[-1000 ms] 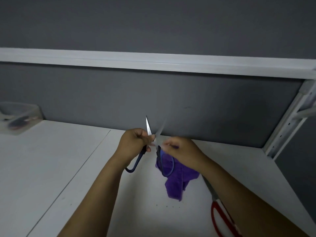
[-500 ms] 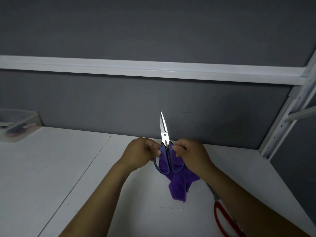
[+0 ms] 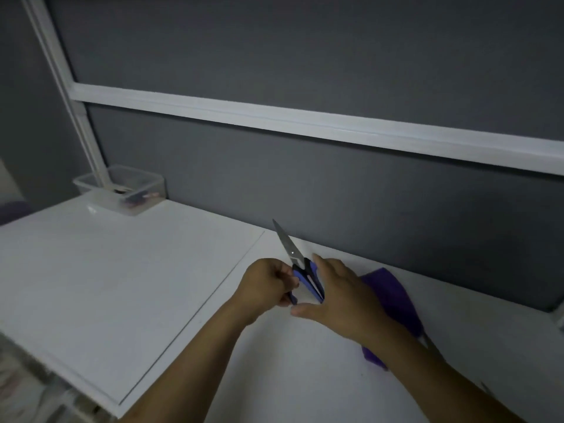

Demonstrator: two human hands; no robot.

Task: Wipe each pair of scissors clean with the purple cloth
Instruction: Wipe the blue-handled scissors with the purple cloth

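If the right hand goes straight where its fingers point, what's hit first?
The blue-handled scissors, gripped by the left hand. The right hand looks almost on their handles, but depth is unclear.

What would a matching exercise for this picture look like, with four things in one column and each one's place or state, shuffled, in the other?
Things:
1. blue-handled scissors
2. purple cloth
3. clear container
4. right hand

Places or states:
A. lies on the table, behind the right forearm
B. stands at the far left end of the table
C. open, fingers straight, beside the handles
D. gripped by the left hand, blades closed, tip pointing up

Pairs: 1-D, 2-A, 3-B, 4-C.
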